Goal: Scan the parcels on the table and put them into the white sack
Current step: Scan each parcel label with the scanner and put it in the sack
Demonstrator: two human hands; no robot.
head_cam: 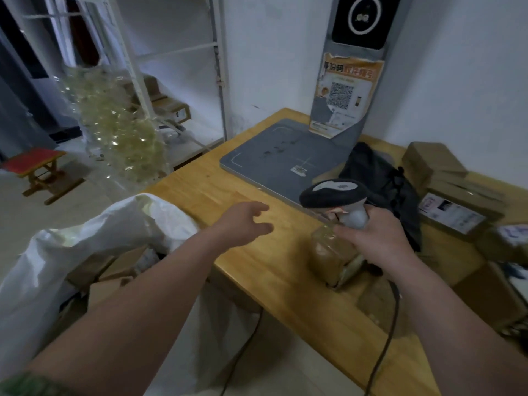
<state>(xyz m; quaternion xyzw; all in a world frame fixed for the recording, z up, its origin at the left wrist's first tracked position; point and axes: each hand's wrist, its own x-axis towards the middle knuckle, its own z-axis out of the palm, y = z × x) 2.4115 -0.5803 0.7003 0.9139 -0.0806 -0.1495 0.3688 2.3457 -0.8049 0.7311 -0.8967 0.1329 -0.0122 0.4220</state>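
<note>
On table (265, 284), parcel (328, 260) beside right hand (377, 242) gripping scanner (334, 194).

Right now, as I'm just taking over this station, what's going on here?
A person is scanning parcels at the light wooden table. Their right hand grips a black-headed, grey-handled corded scanner just above a small brown tape-wrapped parcel on the table. Their left hand is open and empty over the table, next to the white woven sack, which already holds brown cardboard boxes. More brown cardboard parcels wait at the table's right side.
</note>
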